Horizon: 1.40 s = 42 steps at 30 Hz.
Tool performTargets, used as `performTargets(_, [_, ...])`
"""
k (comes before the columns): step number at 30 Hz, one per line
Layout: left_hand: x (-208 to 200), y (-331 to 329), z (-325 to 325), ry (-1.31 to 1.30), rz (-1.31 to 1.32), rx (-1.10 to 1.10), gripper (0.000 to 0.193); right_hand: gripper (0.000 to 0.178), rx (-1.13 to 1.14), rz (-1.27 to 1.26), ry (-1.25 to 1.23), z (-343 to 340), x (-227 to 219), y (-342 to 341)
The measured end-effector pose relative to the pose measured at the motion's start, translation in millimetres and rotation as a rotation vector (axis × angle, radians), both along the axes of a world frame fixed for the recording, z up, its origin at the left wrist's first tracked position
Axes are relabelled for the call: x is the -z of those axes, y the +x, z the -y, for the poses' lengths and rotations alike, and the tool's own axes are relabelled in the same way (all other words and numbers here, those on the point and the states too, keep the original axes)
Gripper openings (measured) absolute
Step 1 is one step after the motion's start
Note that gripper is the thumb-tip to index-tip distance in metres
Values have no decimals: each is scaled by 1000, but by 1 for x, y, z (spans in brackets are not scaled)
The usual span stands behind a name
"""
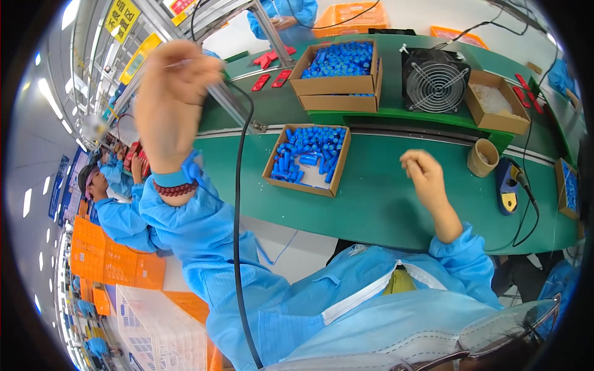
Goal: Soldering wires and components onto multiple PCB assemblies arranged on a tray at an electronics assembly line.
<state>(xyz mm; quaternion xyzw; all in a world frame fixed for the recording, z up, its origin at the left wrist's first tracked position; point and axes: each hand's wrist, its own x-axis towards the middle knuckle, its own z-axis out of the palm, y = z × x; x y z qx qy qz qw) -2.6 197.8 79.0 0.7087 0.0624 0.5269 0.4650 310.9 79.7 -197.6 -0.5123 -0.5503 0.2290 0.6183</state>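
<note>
Blue cylinders [307,159], in cardboard box [300,186] on green bench [383,213], between both hands, apart from all fingers. Right hand [427,180]: fingers curled together, box to their left. Left hand [172,105]: raised, blurred; finger closure unclear.

Bare left hand [173,105] raised high and blurred; bare right hand [426,179] lower, well apart from it.
The left arm, in a loose light-blue fabric sleeve [213,244], reaches upward; its wrist wears a dark-red beaded bracelet [176,189]; the fingers bend rightward, their grip too blurred to tell; the right forearm [448,221] angles up and leftward; its fingers curl loosely, fingertip contact unclear.
</note>
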Motion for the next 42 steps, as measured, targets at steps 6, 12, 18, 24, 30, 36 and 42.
performTargets(6, [23,36,15,-113,-442,280,43,49,113,388,640,-11,-147,-57])
performTargets(12, [51,36,26,-45,-434,0,40,25,-415,163,286,-27,-103,-84])
performTargets(18, [108,0,64,-68,-36,-1048,41,22,-43,327,124,-4,-33,-14])
performTargets(24, [288,13,117,-57,-574,-707,17,24,17,601,-183,14,30,8])
performTargets(30, [251,155,123,686,-621,-110,28,23,-56,721,-313,40,37,7])
performTargets(36, [296,160,71,747,-792,-191,15,24,-137,614,-336,67,40,38])
performTargets(42, [303,170,68,702,-751,-194,8,23,-274,774,-450,39,17,40])
